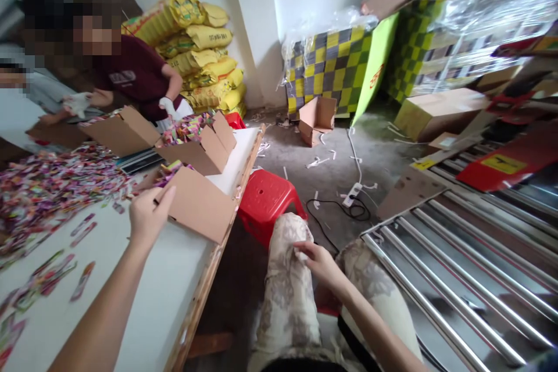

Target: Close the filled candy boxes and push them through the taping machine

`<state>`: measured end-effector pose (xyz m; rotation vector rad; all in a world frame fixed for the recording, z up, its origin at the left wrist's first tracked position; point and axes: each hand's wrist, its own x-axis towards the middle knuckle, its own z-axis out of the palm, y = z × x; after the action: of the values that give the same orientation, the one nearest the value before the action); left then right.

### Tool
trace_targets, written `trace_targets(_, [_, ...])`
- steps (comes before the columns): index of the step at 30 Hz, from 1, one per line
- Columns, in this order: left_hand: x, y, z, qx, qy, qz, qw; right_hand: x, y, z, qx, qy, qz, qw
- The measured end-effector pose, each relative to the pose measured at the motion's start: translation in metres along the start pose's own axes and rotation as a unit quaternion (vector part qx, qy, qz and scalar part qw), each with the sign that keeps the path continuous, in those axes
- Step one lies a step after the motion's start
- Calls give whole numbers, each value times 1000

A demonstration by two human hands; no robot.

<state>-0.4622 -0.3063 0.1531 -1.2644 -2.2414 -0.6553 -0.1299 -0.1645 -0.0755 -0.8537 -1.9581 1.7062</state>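
Patterned trousers (288, 302) up close, right hand (319, 261) loosely open against them, empty; left hand (150, 209) pinches the carton (203, 203) edge. Probably light, stiffish, grab there.

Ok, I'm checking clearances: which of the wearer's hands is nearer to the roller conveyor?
Right. The right hand is by the left knee, left of the roller conveyor; the left hand is farther off, above the table, holding a cardboard box.

L hand (150, 209) on box (203, 202), R hand (323, 265) nr knee (288, 229)
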Motion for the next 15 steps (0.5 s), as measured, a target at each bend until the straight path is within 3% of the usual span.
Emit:
trace_targets(3, [-20,19,-10,-7,-9,40,999,30,-26,42,93,-3,-1,996])
trace_targets(5, [-33,36,-16,-18,-6,59,998,42,-42,73,205,-23,53,977])
trace_targets(7, [-46,57,-21,-17,5,81,997,46,-51,104,351,-87,154,919])
trace_targets(10, [-68,92,-23,5,14,121,993,42,-53,138,530,-202,244,786])
trace_targets(12, [-82,116,-20,8,8,150,989,34,-50,146,597,-205,229,741])
trace_targets(15, [-104,154,-12,-27,-8,181,983,22,-42,126,624,-132,189,747])
